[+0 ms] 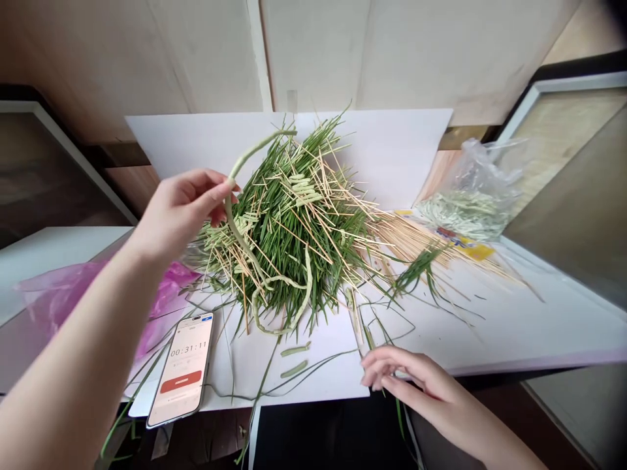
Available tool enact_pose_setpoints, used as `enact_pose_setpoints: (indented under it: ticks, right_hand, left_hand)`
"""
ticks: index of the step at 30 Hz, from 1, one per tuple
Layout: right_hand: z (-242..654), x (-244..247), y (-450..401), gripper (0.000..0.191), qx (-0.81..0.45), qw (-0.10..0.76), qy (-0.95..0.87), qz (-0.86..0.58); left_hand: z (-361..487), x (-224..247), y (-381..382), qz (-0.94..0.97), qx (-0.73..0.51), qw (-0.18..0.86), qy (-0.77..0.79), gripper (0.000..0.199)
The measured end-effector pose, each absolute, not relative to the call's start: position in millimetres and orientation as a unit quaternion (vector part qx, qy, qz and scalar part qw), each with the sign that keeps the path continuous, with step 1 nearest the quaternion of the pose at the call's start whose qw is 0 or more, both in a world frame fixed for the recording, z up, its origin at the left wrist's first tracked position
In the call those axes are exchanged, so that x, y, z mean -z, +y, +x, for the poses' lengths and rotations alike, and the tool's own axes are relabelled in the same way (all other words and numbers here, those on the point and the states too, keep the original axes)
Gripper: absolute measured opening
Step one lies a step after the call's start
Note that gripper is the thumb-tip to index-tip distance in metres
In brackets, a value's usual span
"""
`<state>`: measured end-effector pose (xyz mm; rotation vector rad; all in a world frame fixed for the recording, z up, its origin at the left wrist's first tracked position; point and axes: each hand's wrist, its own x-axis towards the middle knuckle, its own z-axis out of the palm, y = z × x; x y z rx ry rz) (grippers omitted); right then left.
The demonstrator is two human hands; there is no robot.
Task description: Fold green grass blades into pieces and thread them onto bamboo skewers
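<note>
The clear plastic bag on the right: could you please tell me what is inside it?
The clear plastic bag holds a heap of pale green pieces, perhaps pods; the crumpled plastic hides anything deeper in the heap.

The right hand can pass across the white sheet toward the heap of grass blades and wooden sticks, meeting only thin loose blades, while the phone blocks the near left.

00:31:11 on the smartphone timer screen
</note>
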<state>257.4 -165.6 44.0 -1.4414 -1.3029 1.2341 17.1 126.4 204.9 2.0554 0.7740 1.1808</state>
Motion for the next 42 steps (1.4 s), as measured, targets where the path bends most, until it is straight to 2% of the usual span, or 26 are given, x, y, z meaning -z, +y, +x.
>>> enact_pose_setpoints:
  ticks: [6,13,18,23,27,31,34,36,39,42]
  right_hand:
    - [273.7,-20.6,-185.4,0.033,-0.487,0.428,-0.475,-0.595]
    - [291.1,14.1,-197.7,0.045,-0.437,0.440,-0.452,-0.641]
    - [295.9,18.6,-209.3,0.045,-0.401,0.470,-0.416,-0.668]
    - [301.4,24.7,-222.7,0.042,-0.396,0.472,-0.399,-0.679]
    - [310.3,43.2,-231.3,0.039,-0.399,0.458,-0.402,-0.685]
    - [316.9,59.2,-232.7,0.042,-0.392,0.448,-0.416,-0.688]
    - [317.3,60.7,-230.0,0.042,-0.369,0.453,-0.415,-0.697]
    - [316.2,60.2,-228.8,0.042,-0.353,0.460,-0.415,-0.701]
    - [313.8,64.5,-231.2,0.042,-0.337,0.473,-0.400,-0.709]
    - [311.5,76.3,-238.0,0.038,-0.326,0.481,-0.366,-0.727]
  left_hand:
    - [12.0,-223.6,159.0,0.788,-0.406,0.278,0.371,0.021]
    - [6.5,-207.3,172.7,0.816,-0.255,0.344,0.387,0.012]
    - [17.9,-200.8,173.8,0.862,-0.183,0.288,0.375,0.008]
    - [33.0,-194.5,207.1,0.875,-0.166,0.239,0.386,0.014]
    - [40.0,-180.0,222.3,0.872,-0.203,0.153,0.418,0.024]
    - [35.8,-148.0,186.4,0.892,-0.225,0.072,0.385,0.039]
    - [23.5,-111.7,134.5,0.931,-0.170,0.071,0.315,0.027]
    - [11.7,-88.3,102.3,0.972,-0.111,0.028,0.204,0.023]
    - [-6.2,-64.8,74.8,0.989,-0.034,-0.041,0.139,0.014]
    - [-20.5,-54.4,74.0,0.986,0.005,-0.090,0.138,0.026]
